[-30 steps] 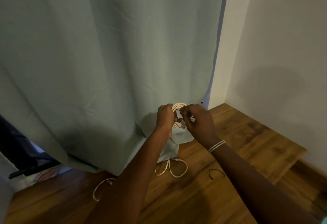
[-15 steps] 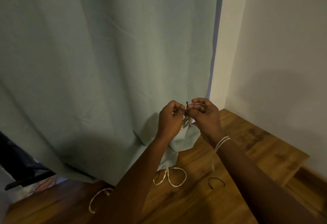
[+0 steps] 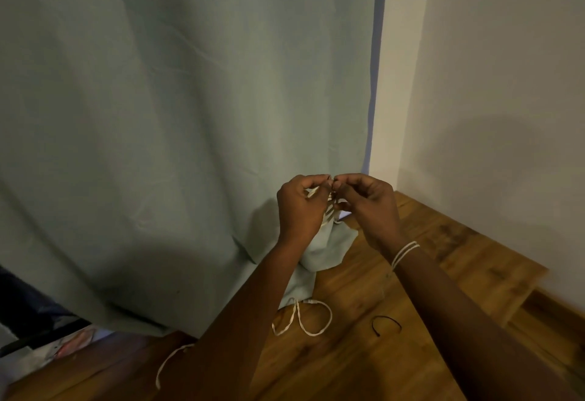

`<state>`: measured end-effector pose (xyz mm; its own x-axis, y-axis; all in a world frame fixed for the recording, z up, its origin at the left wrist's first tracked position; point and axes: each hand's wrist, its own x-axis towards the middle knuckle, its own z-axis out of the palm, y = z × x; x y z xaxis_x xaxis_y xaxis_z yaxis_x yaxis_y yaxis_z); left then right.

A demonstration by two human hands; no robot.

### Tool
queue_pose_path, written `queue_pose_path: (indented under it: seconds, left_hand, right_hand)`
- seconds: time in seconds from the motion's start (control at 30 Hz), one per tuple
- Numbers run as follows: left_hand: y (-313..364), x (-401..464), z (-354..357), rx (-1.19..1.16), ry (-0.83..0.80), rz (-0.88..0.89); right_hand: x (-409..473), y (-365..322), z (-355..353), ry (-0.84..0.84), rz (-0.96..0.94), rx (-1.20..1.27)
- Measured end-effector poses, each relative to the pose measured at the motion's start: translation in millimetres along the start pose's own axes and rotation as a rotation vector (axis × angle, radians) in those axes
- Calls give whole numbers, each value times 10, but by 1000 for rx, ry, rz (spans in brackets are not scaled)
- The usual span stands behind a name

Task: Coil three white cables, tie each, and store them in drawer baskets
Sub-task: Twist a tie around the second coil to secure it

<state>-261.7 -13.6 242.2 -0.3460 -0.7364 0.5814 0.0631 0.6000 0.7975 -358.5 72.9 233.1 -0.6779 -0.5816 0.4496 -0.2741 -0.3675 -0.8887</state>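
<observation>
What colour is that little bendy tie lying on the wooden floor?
Black. The thin, curved twist tie shows best in the head view, beside the white cable.

A coiled white cable (image 3: pixel 329 209) hangs above the wooden table (image 3: pixel 443 261), where two loose white cables (image 3: pixel 304 318) (image 3: pixel 169 366) lie.

dim, warm indoor light. a soft broad shadow falls on the plain white wall (image 3: pixel 493 90) at right. the pale green fabric curtain (image 3: pixel 177 109) darkens toward its lower left. wide-angle bending shows at the edges; fine detail is soft.
</observation>
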Motion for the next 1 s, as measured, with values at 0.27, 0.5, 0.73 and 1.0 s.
queue_pose_path:
  seconds: [0.27,0.5,0.73,1.0]
  left_hand:
    - [13,-34,31,17,-26,85]
    - [-88,-24,67,85,-74,191]
    - [-147,-46,91,112,-76,190]
    - [-151,-66,103,81,-62,160]
  right_hand:
    - [-51,45,9,97,-84,-45]
    - [-42,113,-23,87,-104,-100]
    - [-10,134,-58,16,-68,-87]
    - [-27,161,-26,32,-33,-40]
